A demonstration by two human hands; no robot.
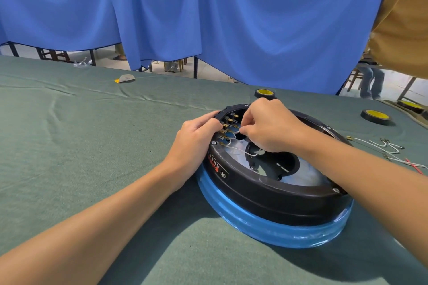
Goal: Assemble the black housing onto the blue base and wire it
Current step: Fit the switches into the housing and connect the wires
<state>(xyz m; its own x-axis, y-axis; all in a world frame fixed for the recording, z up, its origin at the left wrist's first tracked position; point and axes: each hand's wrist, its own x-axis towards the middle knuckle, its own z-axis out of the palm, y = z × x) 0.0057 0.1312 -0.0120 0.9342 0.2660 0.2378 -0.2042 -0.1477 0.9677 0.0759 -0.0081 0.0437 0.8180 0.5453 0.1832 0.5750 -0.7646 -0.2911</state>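
Note:
The round black housing [266, 194] sits on top of the blue base [261, 222] on the green table cloth. Rows of brass terminals [228, 122] line the inside of its far left rim. My left hand [196, 139] grips that rim from outside, fingers curled over the edge. My right hand [268, 127] reaches inside the housing and pinches the end of a thin white wire [234, 137] right at the terminals. The wire loops down over the silvery inner plate [301, 173].
Three rolls of black tape with yellow cores lie beyond the housing: one at the back [264, 93], one at right [375, 117], one at the far right edge [410, 106]. Loose white and red wires [389, 148] lie at right. A small cap-like object [125, 78] lies far left. Blue curtain behind.

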